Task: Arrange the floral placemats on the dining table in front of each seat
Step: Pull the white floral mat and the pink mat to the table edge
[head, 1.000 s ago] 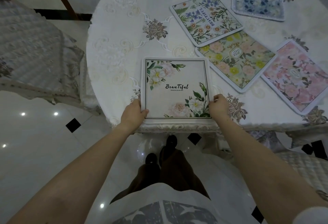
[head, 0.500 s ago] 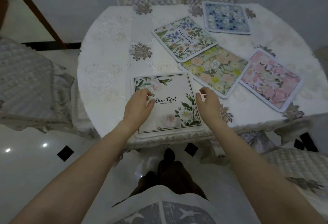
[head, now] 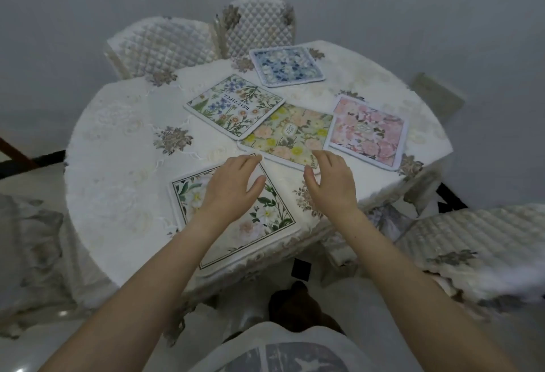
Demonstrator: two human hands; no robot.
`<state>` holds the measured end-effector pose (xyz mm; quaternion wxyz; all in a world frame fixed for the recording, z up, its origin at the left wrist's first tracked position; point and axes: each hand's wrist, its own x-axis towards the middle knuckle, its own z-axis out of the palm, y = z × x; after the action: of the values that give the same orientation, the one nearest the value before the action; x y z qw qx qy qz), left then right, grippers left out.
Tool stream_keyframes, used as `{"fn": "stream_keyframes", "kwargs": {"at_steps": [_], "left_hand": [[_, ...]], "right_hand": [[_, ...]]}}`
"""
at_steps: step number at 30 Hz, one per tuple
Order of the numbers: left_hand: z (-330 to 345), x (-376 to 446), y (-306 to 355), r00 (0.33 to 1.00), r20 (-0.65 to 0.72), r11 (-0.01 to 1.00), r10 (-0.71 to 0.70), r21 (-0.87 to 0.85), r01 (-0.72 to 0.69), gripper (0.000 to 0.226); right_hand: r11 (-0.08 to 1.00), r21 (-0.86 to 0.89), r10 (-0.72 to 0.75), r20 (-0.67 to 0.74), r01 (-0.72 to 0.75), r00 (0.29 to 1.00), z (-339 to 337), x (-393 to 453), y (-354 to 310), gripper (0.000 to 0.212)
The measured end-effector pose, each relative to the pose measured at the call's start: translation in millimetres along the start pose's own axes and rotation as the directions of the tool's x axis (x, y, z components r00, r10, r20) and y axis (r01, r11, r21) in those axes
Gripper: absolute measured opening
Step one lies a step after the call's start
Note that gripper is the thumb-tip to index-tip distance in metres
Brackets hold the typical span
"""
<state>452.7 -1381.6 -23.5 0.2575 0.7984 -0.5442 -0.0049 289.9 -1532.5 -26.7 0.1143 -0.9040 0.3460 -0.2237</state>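
A white placemat with green leaves [head: 265, 224] lies at the near edge of the round table [head: 118, 165]. My left hand [head: 231, 186] hovers over its far part, fingers apart, holding nothing. My right hand [head: 331, 184] is open just right of it, fingertips near the yellow-and-peach placemat [head: 290, 132]. That mat is overlapped by a wildflower placemat [head: 234, 106] on its left. A pink blossom placemat [head: 368, 131] lies to the right, and a blue floral placemat [head: 286, 66] sits at the far edge.
Two quilted chairs [head: 165, 44] [head: 259, 28] stand behind the table against the wall. Another padded chair [head: 472, 253] is at the near right, and one [head: 29, 239] at the left. The embroidered tablecloth hangs over the table rim.
Both hands let go of the white placemat's near corners and moved forward across it. My view has lifted, bringing the far chairs into sight.
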Motion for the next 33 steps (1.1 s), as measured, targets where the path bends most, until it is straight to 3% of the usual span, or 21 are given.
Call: {"fn": "stream_keyframes", "kwargs": {"at_steps": [6,13,25,33], "left_hand": [[36.5,15.9,12.6,0.989,0.139,0.999,0.042,-0.017,-0.04,0.048],[77.3,71.4,46.9,0.971,0.218,0.994,0.103,-0.055,-0.093,0.047],[155.4,203.2,102.4,0.965,0.26,0.999,0.021,-0.05,-0.008,0.045],[195.7,239.3,93.6,0.948,0.304,0.993,-0.092,-0.048,0.112,0.047]], "right_hand": [[0.981,-0.018,0.194,0.034,-0.193,0.98,-6.3,-17.0,46.0,0.043],[0.951,-0.024,0.31,0.046,-0.309,0.95,-13.7,4.4,110.0,0.044],[0.93,0.07,0.352,0.115,-0.361,0.929,-21.4,98.9,234.0,0.043],[0.939,0.055,0.318,0.245,-0.341,0.916,7.4,144.8,270.3,0.043]]}}
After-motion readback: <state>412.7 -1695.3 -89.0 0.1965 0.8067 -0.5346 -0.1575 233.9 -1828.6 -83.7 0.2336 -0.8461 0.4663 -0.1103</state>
